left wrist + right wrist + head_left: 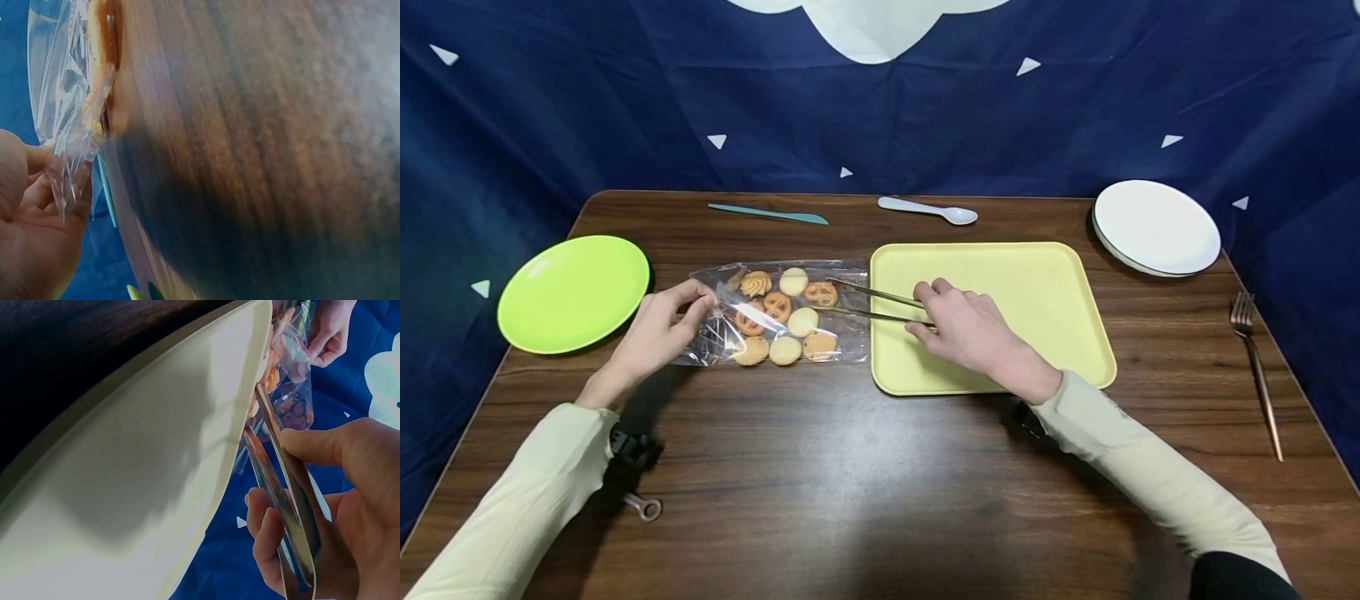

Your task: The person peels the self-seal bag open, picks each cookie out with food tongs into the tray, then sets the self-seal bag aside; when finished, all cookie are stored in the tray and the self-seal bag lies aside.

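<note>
A clear plastic bag of cookies lies on the table, its right end beside a pale yellow tray. My left hand pinches the bag's left end between thumb and fingers; the crinkled film shows in the left wrist view. Gold metal tongs are in my right hand, which hovers over the tray. Their two arms stand apart and reach left over the tray's edge to the bag. The tips lie around a pretzel-shaped cookie. Round and swirled cookies fill the rest of the bag.
A green plate is at the left, stacked white plates at the back right. A teal knife and white spoon lie along the back edge. At right lies a fork; a ring-ended handle pokes out near the left sleeve.
</note>
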Action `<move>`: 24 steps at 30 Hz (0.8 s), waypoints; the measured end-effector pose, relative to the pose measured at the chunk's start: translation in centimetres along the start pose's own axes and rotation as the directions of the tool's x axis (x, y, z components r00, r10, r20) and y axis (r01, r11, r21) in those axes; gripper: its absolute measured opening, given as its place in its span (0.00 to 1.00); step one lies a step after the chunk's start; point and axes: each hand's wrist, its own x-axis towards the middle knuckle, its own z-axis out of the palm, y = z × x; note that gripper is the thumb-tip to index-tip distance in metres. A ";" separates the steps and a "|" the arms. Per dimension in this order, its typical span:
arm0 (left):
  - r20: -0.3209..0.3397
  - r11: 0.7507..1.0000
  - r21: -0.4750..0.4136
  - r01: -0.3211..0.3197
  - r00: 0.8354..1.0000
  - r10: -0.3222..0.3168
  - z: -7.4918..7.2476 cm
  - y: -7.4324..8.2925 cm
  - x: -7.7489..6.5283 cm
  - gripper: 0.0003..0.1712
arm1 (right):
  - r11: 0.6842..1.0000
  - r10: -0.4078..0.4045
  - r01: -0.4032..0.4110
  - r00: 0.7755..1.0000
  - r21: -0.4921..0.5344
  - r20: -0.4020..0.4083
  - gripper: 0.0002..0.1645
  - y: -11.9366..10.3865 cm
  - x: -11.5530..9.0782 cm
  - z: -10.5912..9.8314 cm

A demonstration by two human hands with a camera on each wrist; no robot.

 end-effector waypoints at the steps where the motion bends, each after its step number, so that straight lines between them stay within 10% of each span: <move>1: 0.003 1.000 -0.001 0.004 1.000 -0.004 0.0 0.0 0.0 0.10 | 1.000 0.002 -0.002 1.000 -0.007 -0.004 0.20 0.0 0.0 0.0; 24: -0.020 0.997 -0.018 0.069 0.997 -0.069 0.2 0.2 -0.1 0.10 | 0.999 -0.048 0.050 0.997 0.022 -0.057 0.14 1.6 -1.3 -0.8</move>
